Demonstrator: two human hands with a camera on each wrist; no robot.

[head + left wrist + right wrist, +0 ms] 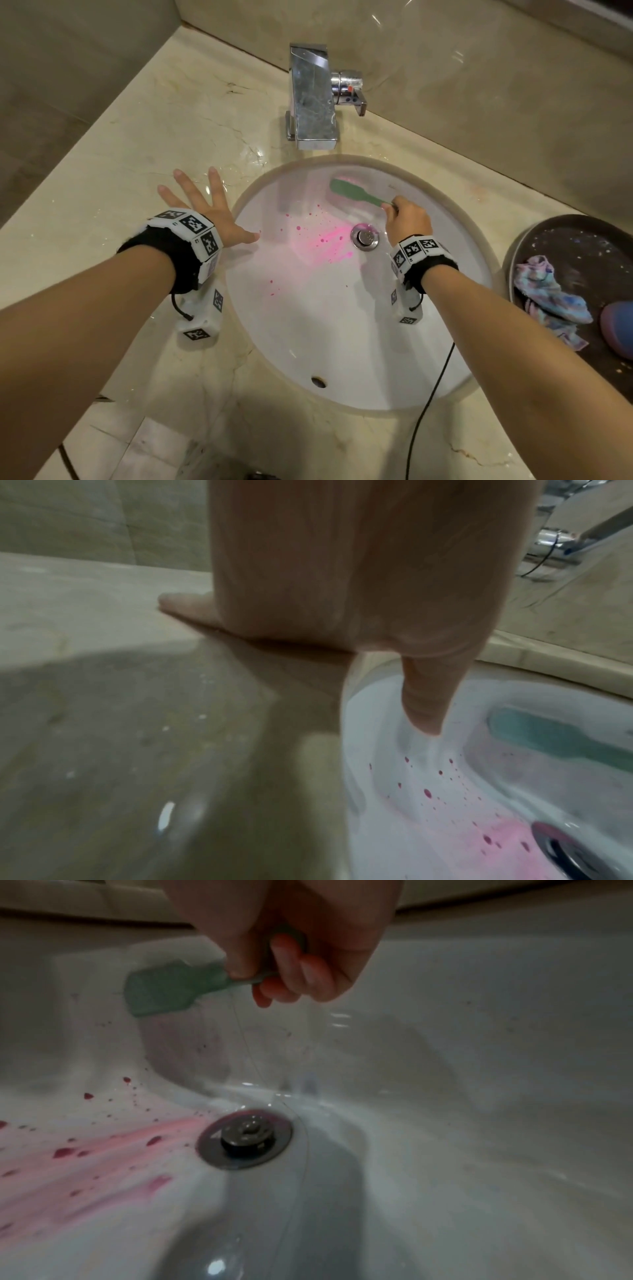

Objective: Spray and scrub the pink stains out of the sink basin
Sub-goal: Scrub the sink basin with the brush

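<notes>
The white oval sink basin (pixel 329 342) carries pink stains (pixel 325 240), a smear and scattered specks left of the metal drain (pixel 365 236). My right hand (pixel 406 219) grips the handle of a green scrub brush (pixel 352 192); the brush head lies against the basin's far wall, above the drain. In the right wrist view the fingers curl round the green scrub brush (pixel 164 991), with the pink stains (pixel 85 1164) at lower left. My left hand (pixel 205 205) rests flat and spread on the counter at the basin's left rim, its thumb (pixel 424 707) over the edge.
A chrome faucet (pixel 313 99) stands behind the basin on the marble counter (pixel 137 137). At the right, a dark round tray (pixel 582 246) holds a crumpled multicoloured cloth (pixel 548 294) and a purple-blue object (pixel 618 329). A black cable (pixel 431 394) crosses the basin's front rim.
</notes>
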